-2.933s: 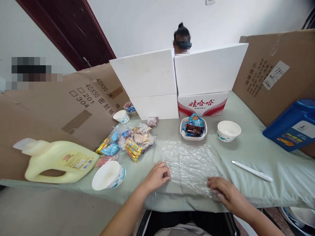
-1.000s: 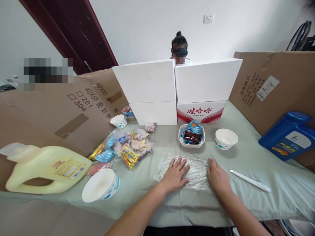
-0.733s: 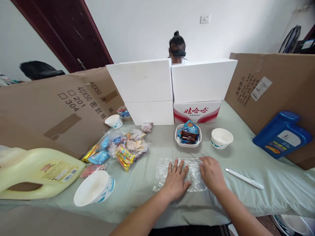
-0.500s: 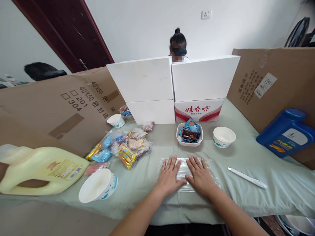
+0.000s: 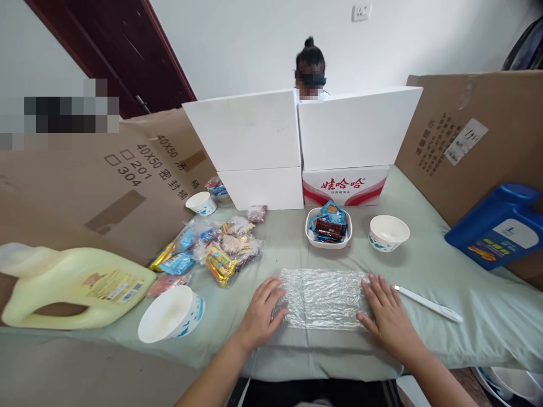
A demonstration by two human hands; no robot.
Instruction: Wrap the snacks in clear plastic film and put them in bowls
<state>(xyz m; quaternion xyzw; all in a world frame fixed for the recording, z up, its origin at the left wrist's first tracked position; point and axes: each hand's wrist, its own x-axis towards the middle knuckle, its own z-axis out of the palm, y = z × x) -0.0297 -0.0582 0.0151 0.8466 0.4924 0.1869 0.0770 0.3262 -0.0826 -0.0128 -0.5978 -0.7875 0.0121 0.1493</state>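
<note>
A crinkled sheet of clear plastic [image 5: 323,298] lies flat on the cloth-covered table in front of me. My left hand [image 5: 265,311] rests at its left edge, fingers loosely curved and apart, thumb touching the film. At the opposite edge lies my right hand [image 5: 384,311], palm down with its fingers spread. Just right of that hand is a white utility knife [image 5: 428,304]. Beyond the sheet, a square white bowl [image 5: 328,244] holds several wrapped snacks [image 5: 331,227]. A round paper bowl [image 5: 388,233] stands to its right.
Several packaged snacks [image 5: 220,254] are piled left, near a paper bowl [image 5: 169,316] and a pale yellow jug [image 5: 76,288]. White boxes [image 5: 254,135] form a wall ahead, with a person [image 5: 310,73] behind. A blue bottle [image 5: 496,226] leans by the right cardboard [image 5: 475,135].
My hands have moved apart from the middle of the plastic sheet to its left and right edges, uncovering its centre. The view has shifted slightly.
</note>
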